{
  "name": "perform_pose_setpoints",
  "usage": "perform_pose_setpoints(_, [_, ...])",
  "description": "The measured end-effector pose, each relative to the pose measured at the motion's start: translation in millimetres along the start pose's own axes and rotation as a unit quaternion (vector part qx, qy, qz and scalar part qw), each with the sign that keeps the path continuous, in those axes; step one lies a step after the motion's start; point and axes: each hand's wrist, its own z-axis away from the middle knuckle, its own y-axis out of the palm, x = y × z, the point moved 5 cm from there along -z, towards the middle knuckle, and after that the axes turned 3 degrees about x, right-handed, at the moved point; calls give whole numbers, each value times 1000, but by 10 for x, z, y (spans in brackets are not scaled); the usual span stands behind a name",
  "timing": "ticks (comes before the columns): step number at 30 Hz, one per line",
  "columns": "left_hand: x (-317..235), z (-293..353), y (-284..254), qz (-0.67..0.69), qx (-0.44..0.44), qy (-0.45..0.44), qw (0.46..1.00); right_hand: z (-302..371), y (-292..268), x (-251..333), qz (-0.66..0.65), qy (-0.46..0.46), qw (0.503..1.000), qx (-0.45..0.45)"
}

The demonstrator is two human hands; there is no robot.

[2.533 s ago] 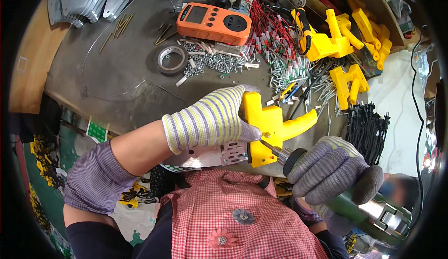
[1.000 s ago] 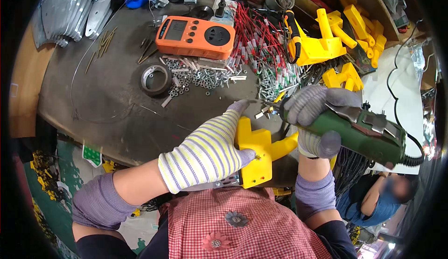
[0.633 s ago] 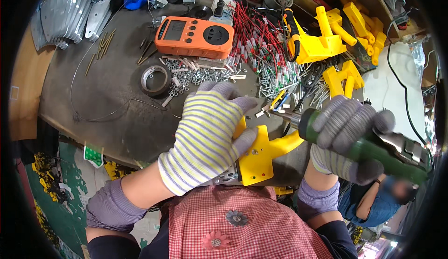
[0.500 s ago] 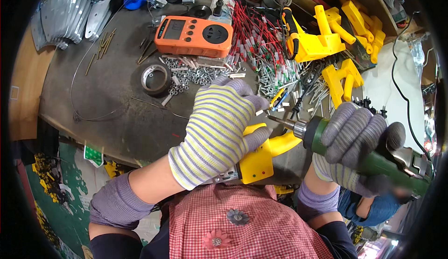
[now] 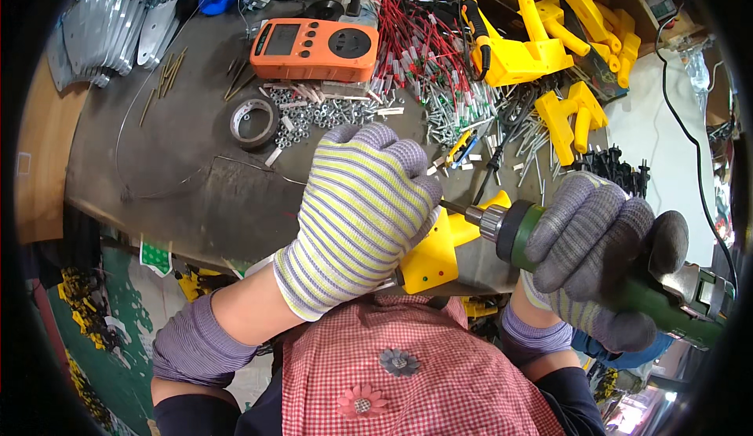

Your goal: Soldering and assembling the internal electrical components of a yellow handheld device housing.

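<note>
Clamping my right hand (image 5: pixel 596 240) around the green screwdriver (image 5: pixel 518 232), I hold its bit (image 5: pixel 454 207) near my left hand (image 5: pixel 357 216). That one curls over the yellow housing (image 5: pixel 431 263); its grip I cannot tell.

Cannot see much of the yellow housing (image 5: pixel 431 263) beneath the left hand (image 5: pixel 361 216), nor the middle of the green drill (image 5: pixel 525 238) under the right hand (image 5: pixel 602 249) — nor read the meter screen (image 5: pixel 282 40).

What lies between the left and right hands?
In the head view, the silver chuck and thin bit of the green driver, with part of the yellow plastic piece showing behind them.
</note>
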Motion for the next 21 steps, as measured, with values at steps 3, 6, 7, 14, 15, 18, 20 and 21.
perform_pose_setpoints(3, [-5,101,-21,-17,4,9,1000,-7,65,36,-7,11,1000,2])
perform_pose_setpoints(6, [138,372,-101,22,31,-48,998,46,108,49,-1,35,999,-21])
perform_pose_setpoints(7, [130,470,-139,23,33,-48,998,71,124,46,-7,37,999,-32])
perform_pose_setpoints(14, [169,738,50,33,116,-108,987,101,77,-220,-71,60,996,-7])
perform_pose_setpoints(15, [171,748,63,34,115,-108,987,99,84,-238,-69,61,996,-6])
perform_pose_setpoints(18, [154,768,71,32,107,-114,987,100,97,-295,-54,86,994,-43])
perform_pose_setpoints(20, [153,765,59,20,114,-114,987,97,128,-321,-45,101,992,-66])
perform_pose_setpoints(21, [159,761,55,20,113,-114,987,99,145,-329,-41,109,990,-78])
